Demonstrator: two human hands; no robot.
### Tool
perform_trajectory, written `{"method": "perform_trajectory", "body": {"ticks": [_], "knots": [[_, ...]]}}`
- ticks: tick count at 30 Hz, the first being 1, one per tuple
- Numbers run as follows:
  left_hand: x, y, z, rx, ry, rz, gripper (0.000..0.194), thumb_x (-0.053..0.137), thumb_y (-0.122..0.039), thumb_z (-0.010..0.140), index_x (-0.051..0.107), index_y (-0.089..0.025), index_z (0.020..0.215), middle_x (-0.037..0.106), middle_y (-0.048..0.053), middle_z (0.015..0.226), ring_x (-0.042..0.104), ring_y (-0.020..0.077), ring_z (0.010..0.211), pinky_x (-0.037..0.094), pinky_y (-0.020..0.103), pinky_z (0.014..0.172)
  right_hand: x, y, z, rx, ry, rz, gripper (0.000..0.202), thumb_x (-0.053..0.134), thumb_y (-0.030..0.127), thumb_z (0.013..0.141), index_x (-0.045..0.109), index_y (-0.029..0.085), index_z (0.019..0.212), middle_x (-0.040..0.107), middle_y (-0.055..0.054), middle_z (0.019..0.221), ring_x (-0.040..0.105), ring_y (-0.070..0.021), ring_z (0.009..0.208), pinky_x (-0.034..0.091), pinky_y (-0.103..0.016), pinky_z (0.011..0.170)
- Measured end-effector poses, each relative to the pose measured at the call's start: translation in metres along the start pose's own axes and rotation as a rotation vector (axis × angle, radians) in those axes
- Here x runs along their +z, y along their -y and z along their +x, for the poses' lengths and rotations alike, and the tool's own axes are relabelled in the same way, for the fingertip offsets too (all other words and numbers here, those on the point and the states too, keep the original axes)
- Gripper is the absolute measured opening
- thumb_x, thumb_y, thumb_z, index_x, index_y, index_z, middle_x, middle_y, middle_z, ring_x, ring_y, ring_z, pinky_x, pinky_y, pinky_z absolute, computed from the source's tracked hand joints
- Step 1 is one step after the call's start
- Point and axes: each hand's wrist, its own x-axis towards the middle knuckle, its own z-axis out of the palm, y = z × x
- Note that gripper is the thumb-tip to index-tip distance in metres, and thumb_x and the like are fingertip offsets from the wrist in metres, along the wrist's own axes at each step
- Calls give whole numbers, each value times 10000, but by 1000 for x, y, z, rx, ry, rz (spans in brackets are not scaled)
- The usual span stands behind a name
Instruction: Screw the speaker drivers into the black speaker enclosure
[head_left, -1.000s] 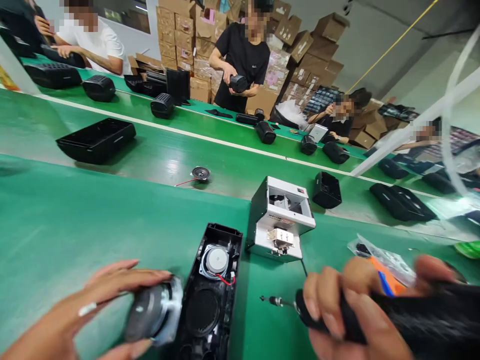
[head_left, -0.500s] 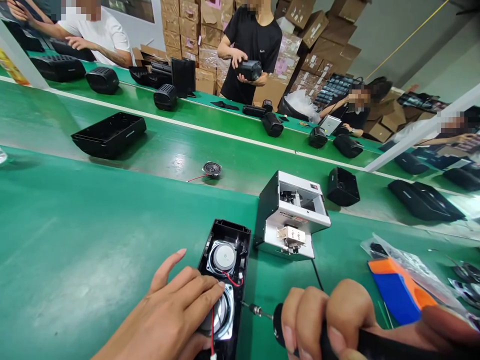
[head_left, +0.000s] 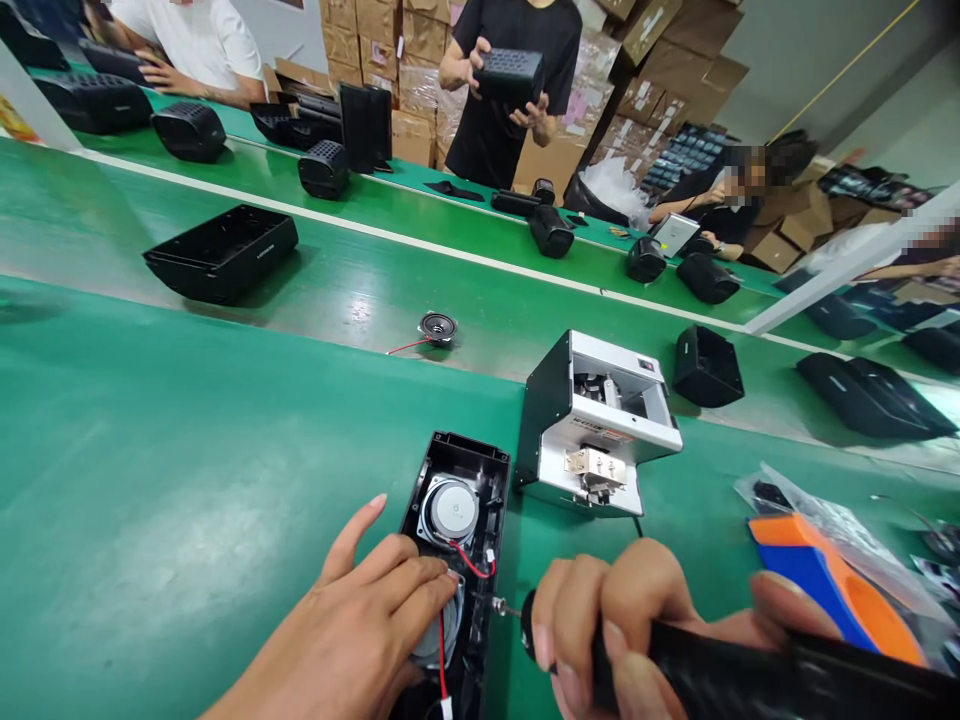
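Head view. Landmark: the open black speaker housing (head_left: 457,560), lying lengthwise on the green bench mat (head_left: 150,480), near end cut off by the lower frame edge.

Left hand (head_left: 360,630) lies palm down over the near half of the housing. Fingers close together, slightly curled, pressing on the lower speaker driver (head_left: 442,630) seated in the housing; thumb raised free on the far side. Hand grips nothing, it presses flat. A red wire (head_left: 469,562) runs from under the fingertips toward the far half of the housing, where the upper speaker driver (head_left: 448,507) sits with its round silver back facing up.

Right hand (head_left: 622,625), just right of the housing, fingers wrapped tight around the black electric screwdriver (head_left: 720,680). The screwdriver bit (head_left: 501,607) points left and reaches the right wall of the housing; whether it touches cannot be told.

Just beyond the housing to the right: grey screw feeder box (head_left: 592,425). Well right of the housing: orange and blue tool (head_left: 832,585) on a clear plastic bag (head_left: 840,520).

Beyond the housing on the conveyor: 1 loose small speaker (head_left: 437,326) with a red lead, and farther left an empty black case (head_left: 221,252).

Far beyond the housing, a person in a black shirt (head_left: 517,60) holds a black speaker box in both hands.
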Motion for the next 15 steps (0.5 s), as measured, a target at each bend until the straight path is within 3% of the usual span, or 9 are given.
{"method": "perform_trajectory", "body": {"ticks": [2,4,15], "knots": [[0,-1,1,8,7,3,635,747,-51,815,716,-262,1413,876,-82,1253,820,176,1092,-138,305,1406,11,-6,0,-45,-67,32,454,710,247,1126,497,447,1473,557,94,785,479,-129,418,512,-311,446],[1,-1,1,2,12,-5,603,758,-63,847,714,-263,1415,876,-74,1269,820,174,1088,-144,307,1406,20,-10,-2,-41,-112,50,551,693,227,1142,424,457,1564,554,91,831,514,-126,464,504,-305,475],[1,-2,0,-47,54,-70,529,763,-125,949,704,-292,1448,868,-65,1299,807,178,1108,-144,301,1402,24,-23,-5,4,-93,-16,553,691,214,1138,425,402,1585,548,80,841,571,-144,549,494,-305,502]]}}
